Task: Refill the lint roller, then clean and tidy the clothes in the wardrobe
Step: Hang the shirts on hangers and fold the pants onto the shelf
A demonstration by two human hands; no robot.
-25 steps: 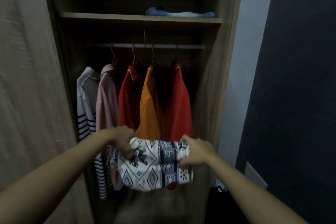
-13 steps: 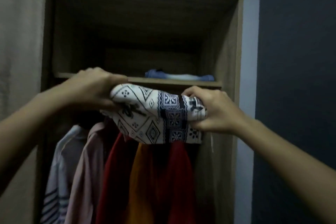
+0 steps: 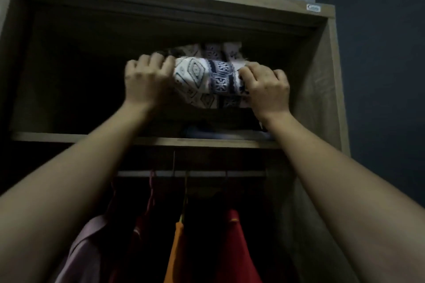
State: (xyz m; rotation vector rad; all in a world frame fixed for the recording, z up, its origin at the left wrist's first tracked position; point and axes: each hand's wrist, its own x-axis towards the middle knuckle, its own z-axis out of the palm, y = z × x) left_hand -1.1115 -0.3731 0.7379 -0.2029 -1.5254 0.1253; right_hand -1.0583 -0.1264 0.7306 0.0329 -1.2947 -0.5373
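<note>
While the folded patterned garment (image 3: 202, 78) hangs in the air above the shelf (image 3: 69, 136), both hands grip it, one at each end. The left hand (image 3: 147, 80) has its fingers curled over the left end, and the right hand (image 3: 266, 85) curls over the right end; the thumbs do not show. The bundle's long axis runs from side to side, in line with the shelf's front edge, and it lies just beyond the knuckles, further in over the shelf than the hands. Neither hand is nearer: they stand at much the same height above the shelf. The bundle does not touch the shelf; a dark gap shows beneath it.

On the shelf, straight below the bundle and toward its right half, lies a folded blue garment (image 3: 202, 132), dim and partly covered by the right wrist. That looks like the spot to set down, so the coming move is probably a short drop onto that pile, with the bundle kept level so that the fold holds. The side wall (image 3: 322, 99) at the shelf's right end stands close to the right hand and leaves little room that way. Below the shelf a rail (image 3: 243, 173) carries a pink garment (image 3: 87, 255), an orange garment (image 3: 177, 255) and a red garment (image 3: 236, 248), well out of the way.
</note>
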